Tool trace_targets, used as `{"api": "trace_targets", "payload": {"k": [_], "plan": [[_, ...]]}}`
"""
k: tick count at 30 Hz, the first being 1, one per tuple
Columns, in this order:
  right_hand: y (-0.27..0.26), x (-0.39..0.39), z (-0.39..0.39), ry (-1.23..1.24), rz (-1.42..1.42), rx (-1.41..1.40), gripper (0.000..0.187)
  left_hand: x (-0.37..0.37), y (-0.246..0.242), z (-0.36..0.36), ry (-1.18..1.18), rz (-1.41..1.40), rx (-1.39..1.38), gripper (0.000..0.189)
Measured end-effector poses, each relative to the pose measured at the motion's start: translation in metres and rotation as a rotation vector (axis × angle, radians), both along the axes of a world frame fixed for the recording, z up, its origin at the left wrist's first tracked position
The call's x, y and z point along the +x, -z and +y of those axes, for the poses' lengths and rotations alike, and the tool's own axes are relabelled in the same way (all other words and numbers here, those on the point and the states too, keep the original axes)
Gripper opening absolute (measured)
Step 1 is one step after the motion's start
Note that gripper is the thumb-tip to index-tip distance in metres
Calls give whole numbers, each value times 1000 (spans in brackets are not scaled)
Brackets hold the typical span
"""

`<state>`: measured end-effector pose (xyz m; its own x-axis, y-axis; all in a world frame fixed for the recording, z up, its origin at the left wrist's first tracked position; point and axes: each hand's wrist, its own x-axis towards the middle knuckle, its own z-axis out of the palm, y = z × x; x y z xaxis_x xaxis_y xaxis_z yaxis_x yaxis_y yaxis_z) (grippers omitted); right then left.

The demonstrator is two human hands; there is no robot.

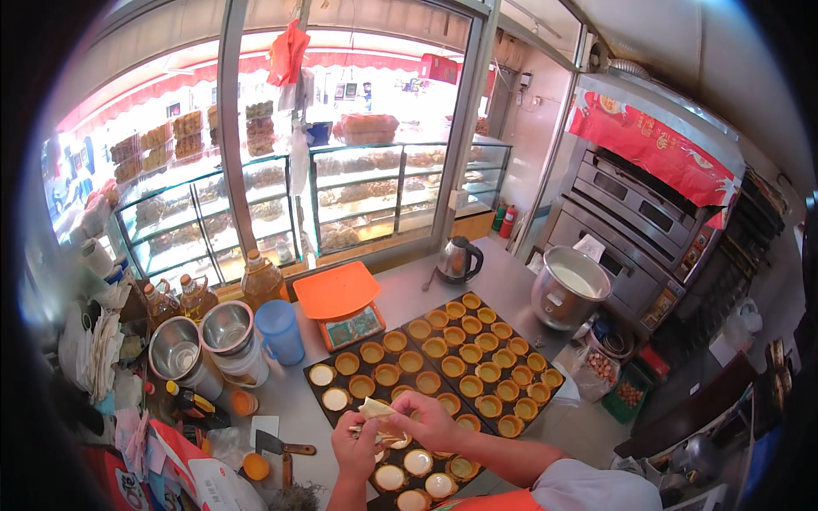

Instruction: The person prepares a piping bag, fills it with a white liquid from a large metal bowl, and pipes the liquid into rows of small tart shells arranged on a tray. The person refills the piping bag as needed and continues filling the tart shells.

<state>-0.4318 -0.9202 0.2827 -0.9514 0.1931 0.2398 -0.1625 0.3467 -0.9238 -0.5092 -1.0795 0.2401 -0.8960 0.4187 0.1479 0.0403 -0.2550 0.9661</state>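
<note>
My left hand (355, 447) and my right hand (427, 418) meet over a dark baking tray (367, 369). A thin, pale yellow piece (378, 409), whose material is unclear, is pinched between their fingers. Some small pale bits show in my left fingers, too blurred to name. Pastry cups fill this tray and an adjoining one (505, 371). Several cups near my hands, such as one tart cup (418, 462), hold a white filling. Most others, like the tart shell (471, 386), look yellow inside. My hands hide part of the near tray.
An orange kitchen scale (339, 290), a blue plastic jug (279, 332) and steel bowls (176, 348) stand at the left. A scraper (284, 444) lies nearer. Behind the trays are an electric kettle (459, 259) and a large pot of pale liquid (569, 287). A deck oven (623, 217) stands right.
</note>
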Motion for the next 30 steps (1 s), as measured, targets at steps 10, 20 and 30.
{"api": "trace_targets", "payload": {"k": [10, 20, 30], "plan": [[-12, -4, -3, 42, 9, 34, 15, -14, -12, -10, 166, -67, 28, 14], [-17, -39, -35, -4, 72, 137, 13, -34, 8, -33, 27, -79, 135, 14], [-18, -52, -59, -18, 200, 242, 12, -36, -2, -55, -123, 16, 141, 16]]}}
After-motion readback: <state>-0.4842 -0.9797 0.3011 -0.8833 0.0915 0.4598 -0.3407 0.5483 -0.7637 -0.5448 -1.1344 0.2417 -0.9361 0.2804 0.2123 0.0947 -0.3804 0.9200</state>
